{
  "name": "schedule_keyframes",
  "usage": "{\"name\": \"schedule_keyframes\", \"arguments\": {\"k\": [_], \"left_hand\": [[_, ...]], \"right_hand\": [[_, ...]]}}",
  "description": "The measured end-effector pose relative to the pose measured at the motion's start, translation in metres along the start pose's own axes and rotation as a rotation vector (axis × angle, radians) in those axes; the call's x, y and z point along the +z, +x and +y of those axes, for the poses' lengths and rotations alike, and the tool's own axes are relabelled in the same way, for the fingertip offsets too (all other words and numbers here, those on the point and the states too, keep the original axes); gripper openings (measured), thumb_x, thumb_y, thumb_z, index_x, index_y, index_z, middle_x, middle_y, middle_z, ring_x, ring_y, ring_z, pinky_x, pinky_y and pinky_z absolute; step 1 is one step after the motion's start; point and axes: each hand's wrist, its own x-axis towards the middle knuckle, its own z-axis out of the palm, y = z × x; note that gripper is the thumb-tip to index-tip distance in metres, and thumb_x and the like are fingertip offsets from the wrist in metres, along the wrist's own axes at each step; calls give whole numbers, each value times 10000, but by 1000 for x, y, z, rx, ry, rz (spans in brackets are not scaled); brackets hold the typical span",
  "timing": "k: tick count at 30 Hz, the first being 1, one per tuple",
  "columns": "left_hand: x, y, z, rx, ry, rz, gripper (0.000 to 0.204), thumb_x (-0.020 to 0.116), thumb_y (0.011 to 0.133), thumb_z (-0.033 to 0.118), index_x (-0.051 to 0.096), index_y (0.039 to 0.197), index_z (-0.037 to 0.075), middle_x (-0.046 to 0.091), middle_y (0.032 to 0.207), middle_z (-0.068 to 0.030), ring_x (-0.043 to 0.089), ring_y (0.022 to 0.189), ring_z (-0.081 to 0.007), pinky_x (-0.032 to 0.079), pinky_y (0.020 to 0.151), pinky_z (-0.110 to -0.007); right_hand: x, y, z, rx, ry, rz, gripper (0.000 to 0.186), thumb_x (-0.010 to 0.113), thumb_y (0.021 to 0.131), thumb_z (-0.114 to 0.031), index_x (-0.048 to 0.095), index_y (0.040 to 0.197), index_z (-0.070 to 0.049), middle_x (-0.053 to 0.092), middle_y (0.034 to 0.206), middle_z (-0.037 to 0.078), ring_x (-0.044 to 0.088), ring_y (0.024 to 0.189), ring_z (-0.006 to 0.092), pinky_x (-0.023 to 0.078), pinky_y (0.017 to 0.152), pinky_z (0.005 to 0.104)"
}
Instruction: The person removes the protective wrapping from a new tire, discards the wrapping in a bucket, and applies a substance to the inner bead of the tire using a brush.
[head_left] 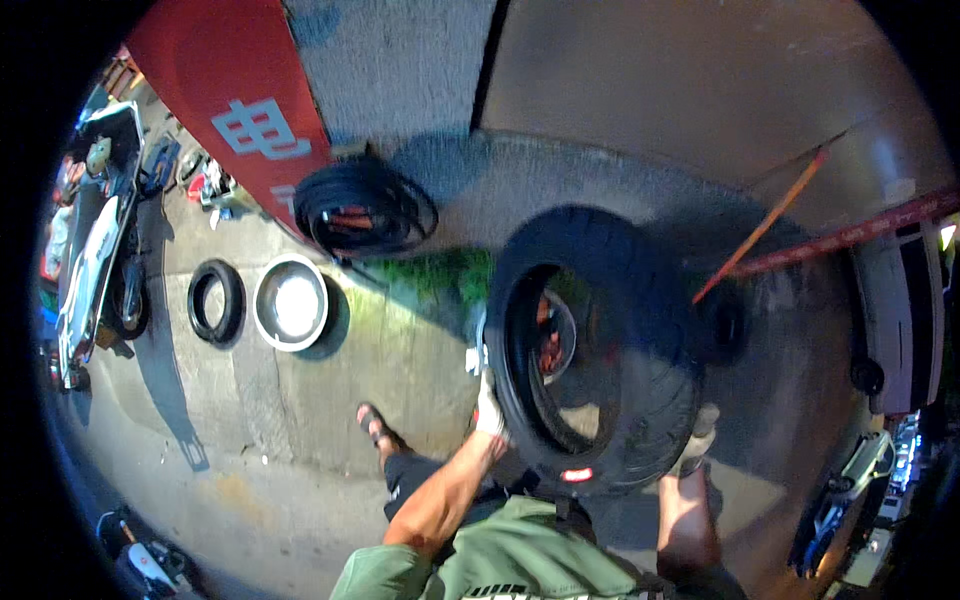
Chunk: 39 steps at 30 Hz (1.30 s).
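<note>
A large black tire (648, 410) with a small red label fills the centre, held up in front of my body. My left hand (489, 410), in a light glove, grips its left side. My right hand (697, 440), also gloved, holds the lower right side, its fingers partly hidden. Through the tire's opening a round container with reddish items (550, 335) shows. A thinner tire (230, 310) lies on the concrete at left, beside a round metal basin (287, 335) with a brightly lit inside.
A coiled black hose (390, 200) hangs by a red sign (220, 60). A parked scooter (100, 250) is far left. An orange bar (760, 220) and red rail (830, 240) slant at right, near a white vehicle (895, 320). More two-wheelers (150, 560) stand lower left.
</note>
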Motion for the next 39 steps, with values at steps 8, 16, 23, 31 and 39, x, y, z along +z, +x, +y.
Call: {"name": "schedule_keyframes", "arguments": {"k": [8, 16, 23, 31, 39], "left_hand": [[-6, -27, -4, 150, 62, 7, 785, 517, 901, 667, 467, 1425, 85, 547, 1386, -124, 537, 1222, -321, 429, 1068, -460], [19, -64, 29, 940, 1024, 389, 422, 602, 910, 212, 558, 1279, 13, 642, 1145, -182, 635, 1006, -281, 493, 916, -364], [169, -58, -2, 534, 1082, -349, 394, 628, 864, 237, 620, 1172, -8, 664, 1000, -194, 637, 950, -259, 494, 865, -377], [152, -43, -8, 929, 1763, -125, 329, 603, 854, 247, 631, 1065, -4, 649, 867, -273, 642, 744, -422, 527, 721, -479], [161, -65, 20, 815, 1845, -324, 401, 597, 829, 161, 564, 1188, -15, 616, 1012, -261, 621, 918, -413, 507, 805, -469]], "right_hand": [[16, 19, -4, -54, -33, -18, 614, 669, 839, -350, 520, 1337, -25, 602, 1298, 131, 572, 1164, 286, 465, 997, 409], [19, 17, -5, -64, -68, -34, 642, 700, 789, -311, 517, 1329, -16, 604, 1283, 130, 570, 1163, 276, 464, 997, 403], [22, 6, -7, -79, -123, -49, 670, 726, 746, -276, 515, 1322, -8, 606, 1271, 129, 568, 1162, 267, 464, 997, 399], [24, -8, -21, -77, -204, -58, 705, 756, 696, -236, 513, 1314, 0, 608, 1257, 128, 566, 1160, 257, 463, 998, 393], [29, -9, -42, -98, -227, -50, 745, 787, 646, -197, 511, 1306, 9, 610, 1243, 127, 564, 1159, 247, 462, 998, 387]]}}
